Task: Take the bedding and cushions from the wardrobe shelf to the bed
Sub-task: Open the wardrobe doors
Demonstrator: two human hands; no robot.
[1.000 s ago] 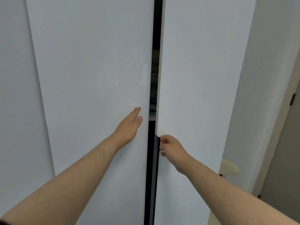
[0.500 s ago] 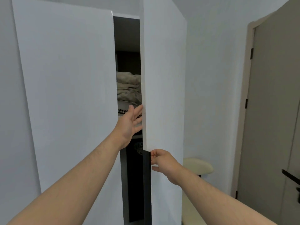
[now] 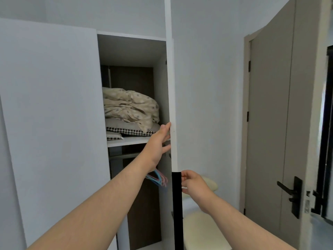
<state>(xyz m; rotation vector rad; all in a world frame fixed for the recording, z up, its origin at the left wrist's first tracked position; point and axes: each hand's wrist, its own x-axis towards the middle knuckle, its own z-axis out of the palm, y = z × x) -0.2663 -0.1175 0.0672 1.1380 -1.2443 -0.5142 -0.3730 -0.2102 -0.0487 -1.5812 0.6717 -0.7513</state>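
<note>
A crumpled beige dotted duvet (image 3: 129, 105) lies on the white wardrobe shelf (image 3: 137, 140). Under it sit a grey cushion (image 3: 126, 126) and a black-and-white houndstooth cushion (image 3: 131, 132); a second houndstooth piece (image 3: 113, 137) lies at the shelf's front left. The right wardrobe door (image 3: 173, 109) stands edge-on towards me. My left hand (image 3: 158, 143) rests flat with fingers apart against that door's inner edge. My right hand (image 3: 191, 183) grips the black handle strip (image 3: 177, 204) on the door's edge.
The left wardrobe door (image 3: 50, 114) stands open at the left. Pink and blue hangers (image 3: 158, 178) hang below the shelf. A cream padded stool (image 3: 203, 230) stands at the right behind the door. A beige room door (image 3: 270, 123) with a black handle (image 3: 292, 193) is open.
The right wardrobe door has swung from almost shut to fully open, uncovering the shelf with the bedding. My left hand moved from the left door's face to the right door's edge.
</note>
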